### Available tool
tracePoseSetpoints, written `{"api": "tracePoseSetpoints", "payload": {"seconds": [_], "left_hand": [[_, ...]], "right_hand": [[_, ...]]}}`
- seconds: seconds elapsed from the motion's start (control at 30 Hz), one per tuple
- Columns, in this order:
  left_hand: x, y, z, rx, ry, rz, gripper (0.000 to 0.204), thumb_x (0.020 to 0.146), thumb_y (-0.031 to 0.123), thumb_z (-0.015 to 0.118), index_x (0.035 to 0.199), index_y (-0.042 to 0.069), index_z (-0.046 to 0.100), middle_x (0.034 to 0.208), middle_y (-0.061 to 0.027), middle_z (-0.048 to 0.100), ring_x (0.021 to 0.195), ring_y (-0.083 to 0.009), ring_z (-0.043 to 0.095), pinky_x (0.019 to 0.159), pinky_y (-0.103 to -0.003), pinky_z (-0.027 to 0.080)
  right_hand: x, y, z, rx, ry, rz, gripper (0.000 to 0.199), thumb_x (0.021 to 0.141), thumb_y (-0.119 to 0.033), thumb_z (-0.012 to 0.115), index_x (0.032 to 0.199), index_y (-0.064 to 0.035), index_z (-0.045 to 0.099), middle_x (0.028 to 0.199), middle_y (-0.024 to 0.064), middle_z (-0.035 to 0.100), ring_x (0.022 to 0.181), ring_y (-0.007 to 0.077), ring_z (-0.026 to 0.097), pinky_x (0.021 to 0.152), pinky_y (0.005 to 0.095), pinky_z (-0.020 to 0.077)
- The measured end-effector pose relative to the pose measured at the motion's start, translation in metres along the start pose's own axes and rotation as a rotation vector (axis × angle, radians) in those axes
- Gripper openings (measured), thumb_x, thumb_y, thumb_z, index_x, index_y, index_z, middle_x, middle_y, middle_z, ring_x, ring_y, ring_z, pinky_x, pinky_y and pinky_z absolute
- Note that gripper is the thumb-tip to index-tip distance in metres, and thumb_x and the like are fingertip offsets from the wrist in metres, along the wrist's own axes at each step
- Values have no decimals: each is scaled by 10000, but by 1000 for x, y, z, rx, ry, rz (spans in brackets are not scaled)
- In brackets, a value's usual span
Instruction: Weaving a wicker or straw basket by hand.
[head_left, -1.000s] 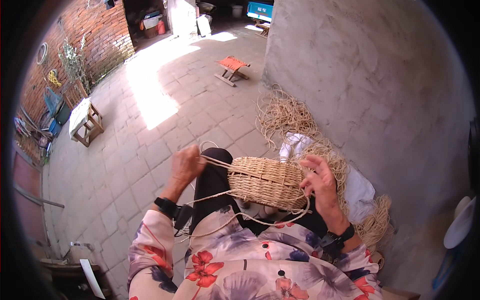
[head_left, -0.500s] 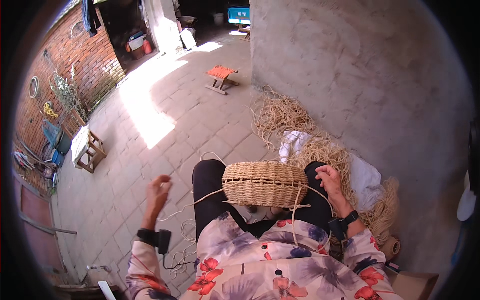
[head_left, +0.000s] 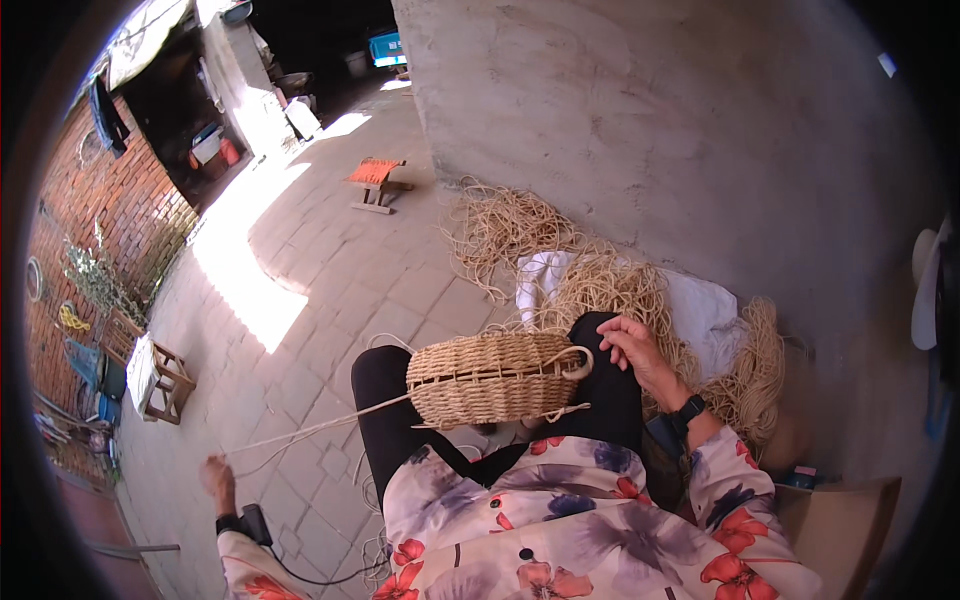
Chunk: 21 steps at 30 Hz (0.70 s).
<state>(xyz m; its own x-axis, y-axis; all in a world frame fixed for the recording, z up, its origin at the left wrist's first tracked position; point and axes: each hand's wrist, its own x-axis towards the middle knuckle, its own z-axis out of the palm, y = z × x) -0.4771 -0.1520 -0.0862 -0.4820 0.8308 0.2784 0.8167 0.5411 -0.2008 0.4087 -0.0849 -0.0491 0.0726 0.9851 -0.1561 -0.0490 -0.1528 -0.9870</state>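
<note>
A woven straw basket (head_left: 490, 388) rests across my knees, with a dark gap running along its side. From its left end a pale straw cord (head_left: 330, 418) stretches taut out to my left hand (head_left: 217, 475), which is closed on it far off to the left and slightly blurred. At the right end the cord bends into a small loop (head_left: 578, 365) standing out from the weave. Just beyond that loop, my right hand (head_left: 638, 352) hovers with loosely bent fingers apart, nothing visible in them. A short cord end sticks out below the basket's right side.
Heaps of loose straw cord (head_left: 520, 232) and a white cloth (head_left: 705, 318) lie along the grey wall to the right. An orange-topped folding stool (head_left: 376, 172) stands ahead on the paving. A small wooden stool (head_left: 168, 380) is at the left, a cardboard box (head_left: 840, 525) at lower right.
My left hand has swung outward to the left and down, drawing the cord tight. The cord at the basket's right end has shortened into a small loop. The view has shifted rightward.
</note>
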Motion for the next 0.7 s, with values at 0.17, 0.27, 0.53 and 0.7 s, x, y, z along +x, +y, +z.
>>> {"api": "tracePoseSetpoints", "payload": {"seconds": [0.17,0.27,0.53,0.7], "left_hand": [[2,-38,-45,136,-123,-430,284,901,298,631,1117,121,679,1104,-172,701,984,-366,691,773,-479,563],[-11,9,-30,-162,-190,98,423,829,220,671,1243,142,633,1101,-193,691,764,-313,705,638,-407,565],[-135,368,-210,-1245,-569,639,312,864,134,692,1159,39,658,1030,-126,696,661,-132,626,572,-284,509],[-147,387,-231,-1217,-714,641,258,909,163,663,1104,-5,661,761,-66,667,641,-102,565,594,-281,479]], "right_hand": [[-16,-14,2,-111,-11,-8,211,929,-163,559,1077,-38,643,877,26,654,699,42,580,548,180,444],[-16,-22,31,-178,-153,-76,203,897,-128,555,1050,-36,653,940,32,666,842,88,621,695,229,488],[-22,7,44,-600,94,-360,173,770,33,497,882,-10,621,820,148,652,792,307,674,727,388,533],[-23,5,47,-832,72,-377,183,748,46,473,858,-22,602,836,168,663,802,376,658,710,459,516]]}}
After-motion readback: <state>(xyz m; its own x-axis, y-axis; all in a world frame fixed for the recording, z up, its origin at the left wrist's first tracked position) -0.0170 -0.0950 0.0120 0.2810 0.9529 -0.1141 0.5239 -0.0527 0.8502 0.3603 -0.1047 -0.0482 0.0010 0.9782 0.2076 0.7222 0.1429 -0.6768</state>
